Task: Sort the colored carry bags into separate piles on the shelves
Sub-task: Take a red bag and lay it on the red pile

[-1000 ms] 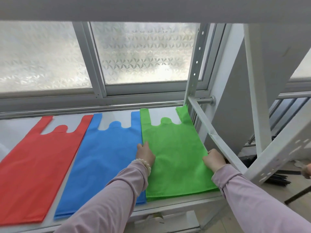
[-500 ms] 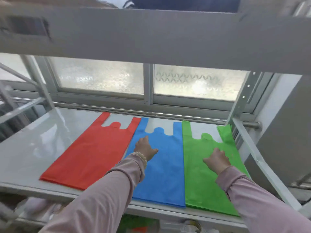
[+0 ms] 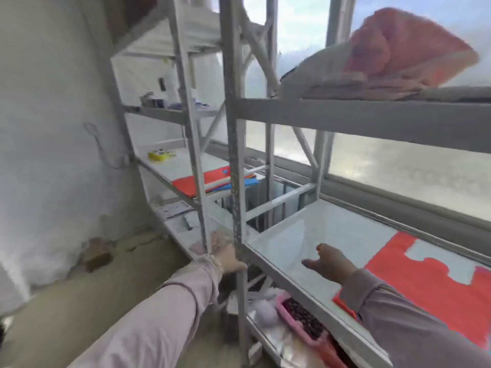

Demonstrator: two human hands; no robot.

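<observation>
My left hand (image 3: 229,258) is down at the upright post (image 3: 236,155) at the corner of the near shelf (image 3: 300,229), touching or just beside it. Its fingers lie behind the post and the view is smeared, so I cannot tell whether they are curled round the metal or loose. My right hand (image 3: 330,264) hangs over the bare pale part of that shelf, thumb up and fingers reaching loosely to the left, holding nothing and not on any bag. Both arms are in pale pink sleeves, with a bead bracelet at the left wrist.

The red bag (image 3: 430,285) lies flat on the same shelf, to the right of my right hand, its handle cut-outs towards the frosted window (image 3: 398,166). On the next rack to the left, at about the same level, sits a mixed stack of bags (image 3: 210,181), red on top with a blue edge (image 3: 249,181) poking out at the side. Further back on that rack's shelf is a small yellow thing (image 3: 160,154), too blurred to name.

Above the near shelf, a folded pink and white bundle (image 3: 385,57) rests on the upper level. Below it, a pink basket (image 3: 289,312) with something dark inside stands on the lower level, beside a pale lilac lump
</observation>
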